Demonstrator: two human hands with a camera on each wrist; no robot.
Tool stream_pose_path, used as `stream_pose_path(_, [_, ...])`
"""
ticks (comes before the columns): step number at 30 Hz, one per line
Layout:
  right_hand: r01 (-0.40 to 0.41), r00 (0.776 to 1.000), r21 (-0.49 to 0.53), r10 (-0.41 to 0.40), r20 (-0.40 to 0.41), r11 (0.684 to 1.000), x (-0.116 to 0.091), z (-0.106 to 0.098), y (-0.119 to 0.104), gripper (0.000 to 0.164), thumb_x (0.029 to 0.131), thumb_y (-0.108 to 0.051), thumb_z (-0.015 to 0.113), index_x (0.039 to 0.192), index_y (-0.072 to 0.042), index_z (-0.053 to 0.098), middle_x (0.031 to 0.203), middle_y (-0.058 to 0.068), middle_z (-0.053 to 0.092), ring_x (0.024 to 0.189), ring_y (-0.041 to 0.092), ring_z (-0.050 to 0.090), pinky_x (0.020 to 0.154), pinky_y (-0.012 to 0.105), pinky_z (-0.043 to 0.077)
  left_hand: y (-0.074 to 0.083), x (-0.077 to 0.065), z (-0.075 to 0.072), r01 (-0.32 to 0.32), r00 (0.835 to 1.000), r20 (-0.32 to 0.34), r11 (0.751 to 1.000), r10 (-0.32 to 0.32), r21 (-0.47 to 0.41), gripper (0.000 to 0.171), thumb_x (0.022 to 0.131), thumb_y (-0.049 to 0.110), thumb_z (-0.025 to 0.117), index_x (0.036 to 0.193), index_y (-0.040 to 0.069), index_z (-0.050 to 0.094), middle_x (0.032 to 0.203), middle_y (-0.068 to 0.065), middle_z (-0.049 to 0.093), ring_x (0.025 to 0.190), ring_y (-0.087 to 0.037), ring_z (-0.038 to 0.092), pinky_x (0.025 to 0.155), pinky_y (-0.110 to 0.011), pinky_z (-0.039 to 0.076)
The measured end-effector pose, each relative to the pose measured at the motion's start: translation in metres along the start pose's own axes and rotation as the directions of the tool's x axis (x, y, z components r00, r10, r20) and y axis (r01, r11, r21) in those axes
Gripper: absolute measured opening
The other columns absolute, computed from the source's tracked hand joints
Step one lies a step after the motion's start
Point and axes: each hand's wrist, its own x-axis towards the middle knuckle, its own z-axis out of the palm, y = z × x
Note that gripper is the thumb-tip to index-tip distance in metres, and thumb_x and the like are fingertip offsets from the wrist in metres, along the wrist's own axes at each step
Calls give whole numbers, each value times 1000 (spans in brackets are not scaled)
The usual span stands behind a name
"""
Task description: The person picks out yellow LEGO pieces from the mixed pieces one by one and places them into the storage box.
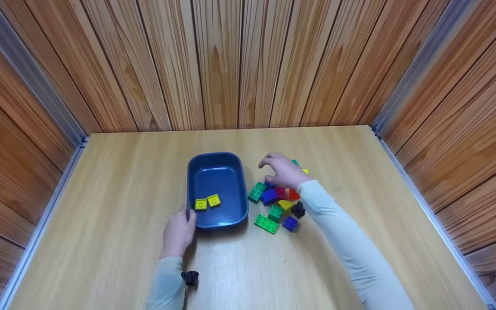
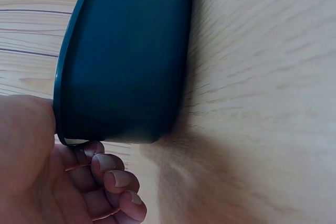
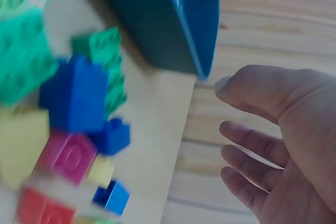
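A dark blue rectangular tub [image 1: 226, 217] stands on the table, holding two small yellow building blocks [image 1: 214, 200]. At its near left corner my left hand [image 1: 178, 232] grips the rim, thumb inside and fingers outside; the left wrist view shows the curled fingers [image 2: 121, 178] under the rim. My right hand [image 1: 284, 170] hovers over the far end of a block pile, right of the tub. Its fingers are relaxed and spread from the thumb [image 3: 247, 90], with nothing between them. In the pile lie a green block [image 1: 257, 192], a blue block [image 1: 269, 196] and a red block [image 1: 280, 192].
Nearer the front of the pile are a long light green block [image 1: 266, 224], a purple-blue block [image 1: 290, 223] and a yellow block [image 1: 285, 205]. The wooden table [image 1: 119, 206] is bounded by plank walls [image 1: 226, 64] at the back and sides.
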Motion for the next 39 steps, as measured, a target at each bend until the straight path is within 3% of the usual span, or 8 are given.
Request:
stream_pose_path(3, [-37, 999, 22, 36, 6, 999, -7, -1, 15, 34, 88, -17, 68, 121, -11, 62, 125, 9, 53, 115, 26, 49, 97, 42, 43, -1, -1, -1, -8, 1000, -8, 1000, 8, 22, 32, 99, 25, 43, 113, 0, 59, 70, -9, 52, 71, -25, 57, 65, -40, 47])
stream_pose_path(5, [-66, 998, 31, 65, 14, 997, -13, -2, 25, 35, 88, -16, 69, 122, -11, 62, 126, 10, 53, 115, 27, 49, 97, 43, 43, -1, -1, -1, -10, 1000, 1, 1000, 10, 25, 31, 99, 25, 43, 112, 0, 58, 64, -7, 45, 67, -24, 54, 61, -40, 44])
stream_pose_path(10, [-135, 990, 47, 133, 38, 990, -26, -1, 52, 37, 86, -13, 69, 122, -10, 62, 126, 13, 53, 116, 30, 48, 99, 46, 40, 0, -1, 1, 21, 999, 36, 1000, -21, 1, 38, 100, 27, 42, 125, 0, 55, 85, -12, 62, 81, -25, 58, 79, -44, 50])
stream_pose_path(14, [-181, 982, 67, 178, 58, 981, -34, 0, 70, 38, 85, -7, 70, 123, -7, 63, 130, 15, 50, 120, 34, 46, 101, 49, 37, 0, 0, 1, 16, 999, 30, 1000, -16, -1, 41, 100, 26, 42, 129, -1, 53, 110, -20, 63, 97, -30, 61, 88, -50, 47])
stream_pose_path(17, [-212, 976, 71, 207, 69, 975, -38, 2, 81, 39, 85, -6, 69, 123, -6, 63, 130, 16, 50, 119, 35, 46, 101, 49, 38, 0, 1, 1, 4, 1000, 16, 1000, -5, 8, 40, 100, 26, 43, 127, -1, 54, 110, -21, 63, 99, -32, 62, 88, -51, 47])
stream_pose_path(22, [-238, 970, 76, 232, 78, 968, -42, 5, 94, 39, 83, -5, 71, 121, -6, 63, 122, 15, 53, 112, 33, 50, 98, 47, 41, 1, 1, 1, 16, 999, 28, 1000, -16, 10, 40, 100, 26, 43, 126, -1, 55, 100, -17, 64, 88, -27, 59, 85, -48, 48])
stream_pose_path(29, [-241, 970, 87, 236, 58, 967, -46, 10, 103, 36, 83, -5, 71, 119, -6, 64, 117, 12, 54, 108, 31, 52, 96, 47, 43, 2, 0, -1, 47, 997, 56, 999, -47, 8, 47, 100, 28, 41, 136, -2, 47, 122, -23, 59, 103, -29, 59, 93, -49, 44])
stream_pose_path(39, [-240, 970, 91, 236, 51, 967, -47, 15, 109, 35, 84, -4, 67, 118, -5, 64, 115, 11, 56, 107, 29, 53, 95, 46, 44, 0, 0, -2, 24, 999, 37, 1000, -24, 2, 41, 100, 26, 41, 129, 0, 53, 117, -22, 60, 102, -31, 60, 90, -51, 45])
